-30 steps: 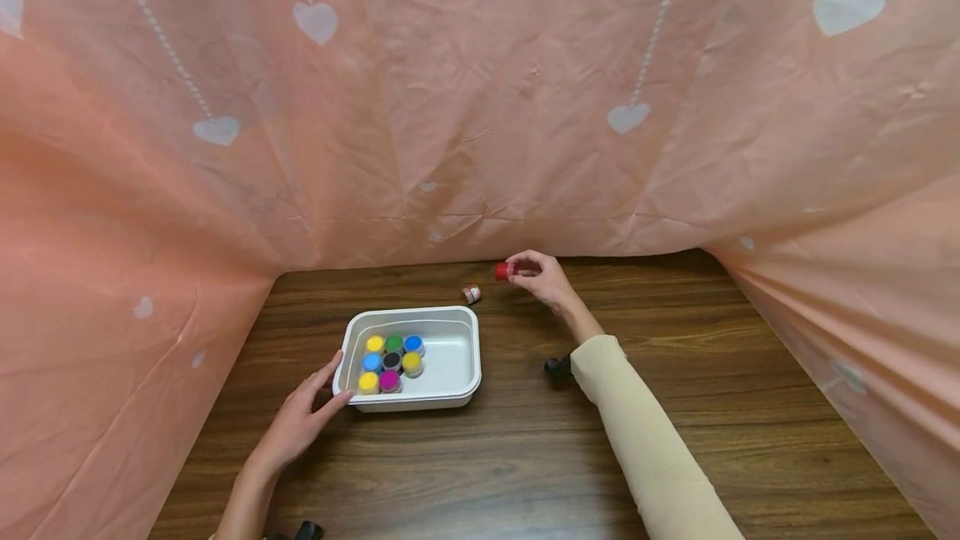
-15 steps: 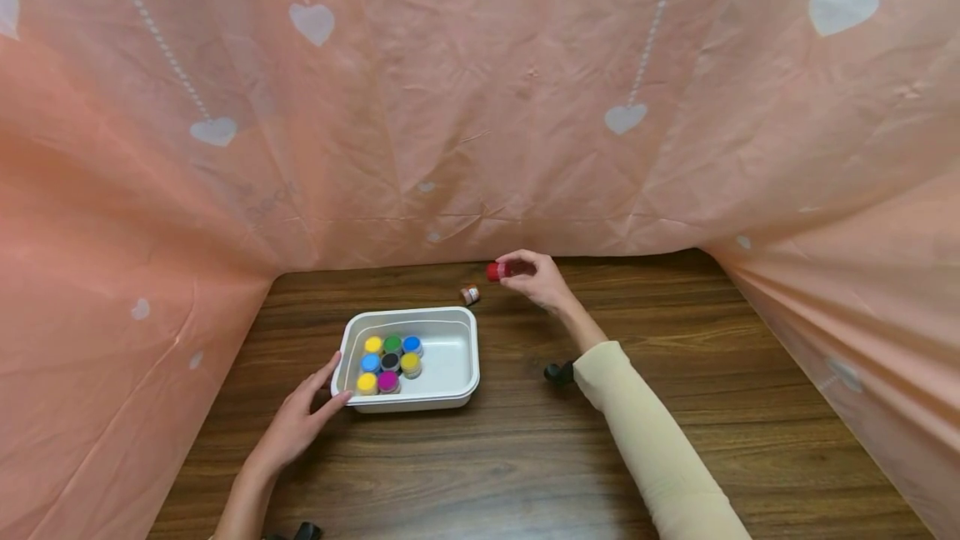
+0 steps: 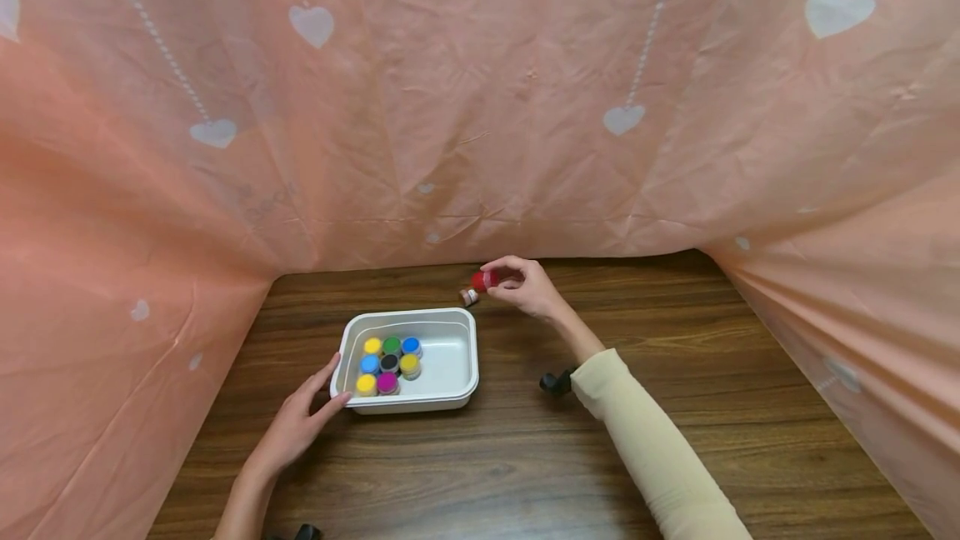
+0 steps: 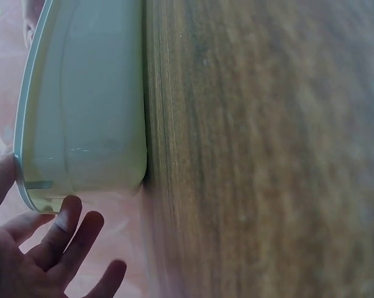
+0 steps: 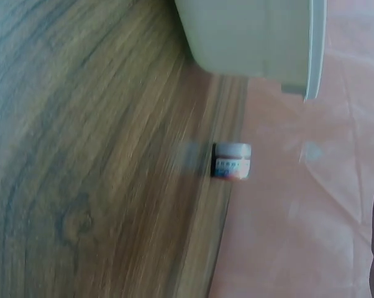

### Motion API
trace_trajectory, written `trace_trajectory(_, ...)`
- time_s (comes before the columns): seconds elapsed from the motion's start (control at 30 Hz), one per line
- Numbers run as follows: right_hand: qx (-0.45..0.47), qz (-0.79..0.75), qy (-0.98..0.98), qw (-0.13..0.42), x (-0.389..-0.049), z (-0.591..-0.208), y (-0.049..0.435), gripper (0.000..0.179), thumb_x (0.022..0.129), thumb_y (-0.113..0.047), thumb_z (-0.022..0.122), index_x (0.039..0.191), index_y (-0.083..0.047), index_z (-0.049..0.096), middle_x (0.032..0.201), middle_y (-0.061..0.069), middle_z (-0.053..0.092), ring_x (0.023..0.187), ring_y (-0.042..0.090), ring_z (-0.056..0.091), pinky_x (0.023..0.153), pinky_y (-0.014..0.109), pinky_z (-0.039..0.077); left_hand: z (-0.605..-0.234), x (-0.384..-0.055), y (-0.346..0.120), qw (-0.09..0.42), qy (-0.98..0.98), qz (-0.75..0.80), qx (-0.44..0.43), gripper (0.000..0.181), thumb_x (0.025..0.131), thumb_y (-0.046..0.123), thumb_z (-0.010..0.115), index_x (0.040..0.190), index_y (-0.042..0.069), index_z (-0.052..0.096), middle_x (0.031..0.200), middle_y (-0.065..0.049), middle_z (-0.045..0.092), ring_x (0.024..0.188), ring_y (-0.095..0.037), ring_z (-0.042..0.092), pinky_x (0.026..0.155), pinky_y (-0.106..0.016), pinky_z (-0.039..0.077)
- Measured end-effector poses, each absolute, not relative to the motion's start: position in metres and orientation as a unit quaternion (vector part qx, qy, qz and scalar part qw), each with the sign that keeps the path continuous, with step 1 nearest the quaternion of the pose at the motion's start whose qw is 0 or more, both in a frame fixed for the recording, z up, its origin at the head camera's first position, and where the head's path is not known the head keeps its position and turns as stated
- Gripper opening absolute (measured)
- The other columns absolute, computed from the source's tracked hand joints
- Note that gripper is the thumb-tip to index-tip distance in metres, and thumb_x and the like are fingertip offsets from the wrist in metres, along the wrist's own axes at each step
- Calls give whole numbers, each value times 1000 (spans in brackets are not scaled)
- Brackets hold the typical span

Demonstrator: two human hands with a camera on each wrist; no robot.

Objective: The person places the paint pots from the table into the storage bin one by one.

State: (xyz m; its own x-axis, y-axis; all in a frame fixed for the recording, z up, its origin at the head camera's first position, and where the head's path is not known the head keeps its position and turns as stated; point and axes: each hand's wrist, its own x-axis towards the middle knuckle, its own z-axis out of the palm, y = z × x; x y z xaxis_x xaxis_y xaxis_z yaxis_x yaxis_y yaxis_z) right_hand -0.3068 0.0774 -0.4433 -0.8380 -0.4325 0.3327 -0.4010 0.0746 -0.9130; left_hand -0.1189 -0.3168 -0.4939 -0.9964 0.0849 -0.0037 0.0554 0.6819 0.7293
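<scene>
My right hand [image 3: 528, 288] pinches a small red paint pot [image 3: 483, 281] between thumb and fingers, above the far part of the table. Just left of and below it, a small labelled pot [image 3: 468, 297] stands behind the tray; the right wrist view shows this labelled pot [image 5: 232, 160] too. At the left end of the white plastic tray [image 3: 435, 400], my left hand [image 3: 296, 419] touches the corner, thumb at the front rim, fingers along the side. Several paint pots [image 3: 389, 363] with yellow, green, blue, black and purple lids stand grouped in the tray's left half.
A brown wood-grain table [image 3: 480, 473] lies under everything. Pink cloth [image 3: 465, 123] with white hearts hangs behind and at both sides. Black wrist-camera parts [image 3: 556, 382] show by the right cuff. The tray's right half shows bare white floor.
My right hand has moved left and slightly nearer with the red pot, bringing it close above the labelled pot. The left hand and tray stay where they were.
</scene>
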Motion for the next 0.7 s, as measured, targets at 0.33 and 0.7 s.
trace_trajectory(0.33, -309, -598, 739, 18, -296, -438, 63, 37, 86, 8, 77, 122, 7, 70, 115, 25, 68, 101, 33, 68, 94, 46, 57, -501, -122, -319, 11, 911, 409, 47, 75, 104, 47, 60, 165, 19, 27, 165, -19, 36, 143, -37, 46, 111, -57, 40)
trace_trajectory(0.7, -351, -559, 750, 31, -282, -438, 41, 37, 87, 3, 79, 123, 3, 70, 118, 18, 70, 101, 31, 64, 91, 35, 59, -498, -122, -317, 11, 912, 409, 41, 73, 104, 44, 62, 165, 19, 30, 158, -21, 44, 129, -30, 55, 96, -28, 51)
